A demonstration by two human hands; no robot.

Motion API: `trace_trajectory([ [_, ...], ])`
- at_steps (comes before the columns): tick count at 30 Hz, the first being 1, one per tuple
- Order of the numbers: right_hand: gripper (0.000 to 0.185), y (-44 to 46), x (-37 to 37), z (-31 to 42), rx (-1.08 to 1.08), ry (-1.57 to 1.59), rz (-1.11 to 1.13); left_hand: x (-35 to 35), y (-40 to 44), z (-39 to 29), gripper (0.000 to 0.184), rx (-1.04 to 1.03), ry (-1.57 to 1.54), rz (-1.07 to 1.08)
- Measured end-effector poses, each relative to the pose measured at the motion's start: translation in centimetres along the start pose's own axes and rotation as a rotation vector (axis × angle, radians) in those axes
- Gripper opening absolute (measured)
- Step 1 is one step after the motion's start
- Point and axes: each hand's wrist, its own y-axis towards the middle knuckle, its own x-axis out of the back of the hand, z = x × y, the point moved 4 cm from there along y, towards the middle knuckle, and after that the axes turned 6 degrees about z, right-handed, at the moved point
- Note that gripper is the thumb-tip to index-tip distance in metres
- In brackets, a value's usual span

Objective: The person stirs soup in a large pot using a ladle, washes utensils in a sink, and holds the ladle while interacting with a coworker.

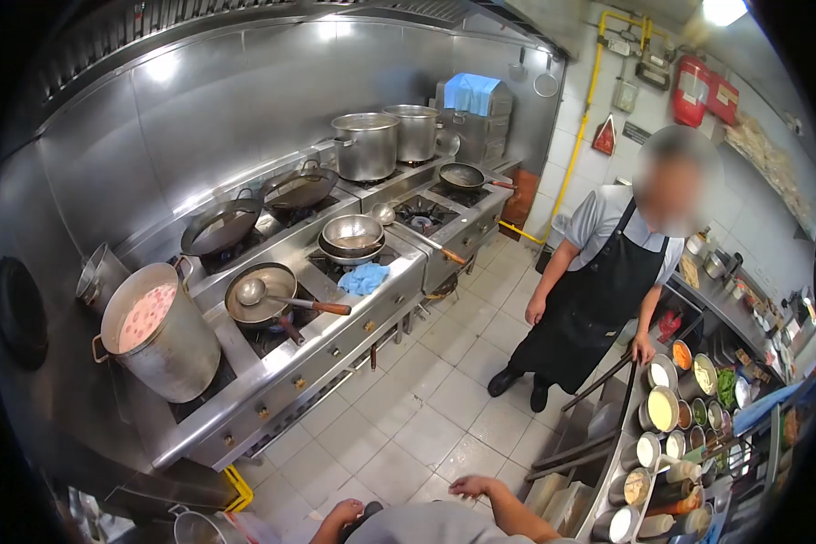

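Note:
Low in the view, my left hand [346, 511] hangs beside my body with loosely bent fingers. Nothing shows in it, and a pot [195, 526] at the bottom edge lies to its left. My right hand [471, 487] is held a little out from my body, fingers apart, with no object in it. Both hands are over the tiled floor [399, 453] and touch neither the stove [335, 340] nor the ingredient counter. My forearms and grey top fill the bottom middle.
A tall pot of pinkish liquid [150, 317], woks [222, 227], a ladle [252, 291] on a pan and a blue cloth [364, 278] sit on the stove. A person in a black apron [598, 281] stands ahead, one hand at the counter with several ingredient containers [662, 410].

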Motion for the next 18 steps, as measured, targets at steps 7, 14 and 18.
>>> trace_trajectory([
  [7,0.032,-3.0,2.0,-15.1,-0.381,0.512,-0.294,0.8,-4.0,0.7,0.036,0.136,-0.015,0.003],
  [14,0.029,-4.5,4.6,-12.9,-0.302,0.564,-0.44,1.3,-4.0,6.8,0.035,0.24,0.047,0.093],
  [18,0.035,0.1,1.9,-7.3,-0.193,0.38,-0.293,0.9,-5.8,2.7,0.042,0.214,-0.184,0.158],
])
